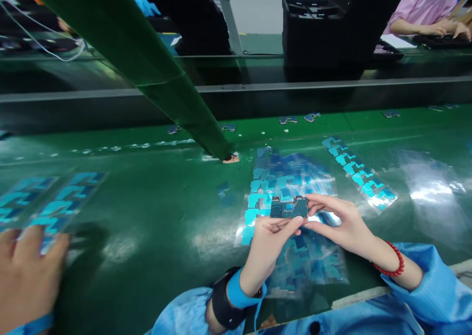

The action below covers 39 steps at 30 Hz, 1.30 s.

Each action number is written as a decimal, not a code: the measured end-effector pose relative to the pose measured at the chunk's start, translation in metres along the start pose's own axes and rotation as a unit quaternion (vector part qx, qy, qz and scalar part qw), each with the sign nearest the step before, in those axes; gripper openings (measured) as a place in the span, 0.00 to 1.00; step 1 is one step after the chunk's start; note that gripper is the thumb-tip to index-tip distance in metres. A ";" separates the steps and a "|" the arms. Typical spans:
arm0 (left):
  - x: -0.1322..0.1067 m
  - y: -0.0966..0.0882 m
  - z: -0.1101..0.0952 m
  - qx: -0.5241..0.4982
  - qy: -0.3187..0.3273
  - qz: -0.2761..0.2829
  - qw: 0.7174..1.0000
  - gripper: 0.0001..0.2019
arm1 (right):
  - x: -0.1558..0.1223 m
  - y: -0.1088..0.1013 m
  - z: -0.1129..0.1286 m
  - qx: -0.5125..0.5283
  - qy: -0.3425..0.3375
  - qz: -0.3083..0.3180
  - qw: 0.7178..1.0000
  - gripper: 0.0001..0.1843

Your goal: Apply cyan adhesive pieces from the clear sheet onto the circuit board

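My left hand [268, 244] and my right hand [341, 222] hold a small dark circuit board [289, 208] between them, just above the green table. The left fingers grip its lower left edge, the right fingers its right end. A blue sticker lies on the board's face. Under my hands is a clear sheet of blue stickers [283, 178]. My left wrist wears a black strap with a blue cuff, my right a red bead bracelet.
A second strip of blue stickers [359, 173] lies to the right, an empty clear film [435, 187] beyond it. Another person's hand [25, 276] rests on sticker sheets [55, 197] at the left. A green slanted beam [147, 69] crosses overhead. Black trays [317, 25] stand behind.
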<state>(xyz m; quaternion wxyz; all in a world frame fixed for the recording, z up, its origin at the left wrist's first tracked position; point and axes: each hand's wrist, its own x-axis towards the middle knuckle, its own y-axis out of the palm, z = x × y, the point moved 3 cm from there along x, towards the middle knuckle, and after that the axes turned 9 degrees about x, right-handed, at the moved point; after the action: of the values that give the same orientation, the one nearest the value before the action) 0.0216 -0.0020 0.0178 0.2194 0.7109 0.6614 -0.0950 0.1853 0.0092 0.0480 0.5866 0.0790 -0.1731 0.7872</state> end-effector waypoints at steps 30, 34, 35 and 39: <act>0.003 0.006 0.002 -0.077 -0.031 0.072 0.994 0.23 | -0.007 -0.009 -0.012 -0.115 0.010 -0.003 0.993 0.18; 0.005 0.006 0.005 -0.067 -0.034 0.058 0.995 0.22 | -0.006 -0.009 -0.022 -0.064 0.066 0.010 0.996 0.17; 0.004 0.006 0.004 -0.067 -0.033 0.064 0.995 0.21 | -0.005 -0.010 -0.024 -0.043 0.087 0.014 0.995 0.17; -0.006 0.007 -0.007 -0.057 -0.020 0.142 0.988 0.17 | -0.006 -0.017 -0.031 0.023 0.189 0.034 0.981 0.19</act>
<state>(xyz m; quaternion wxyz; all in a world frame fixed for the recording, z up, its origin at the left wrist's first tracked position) 0.0264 -0.0044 0.0276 0.2844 0.7818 0.5535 -0.0390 0.2058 0.0195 0.0208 0.5799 -0.0639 -0.0439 0.8110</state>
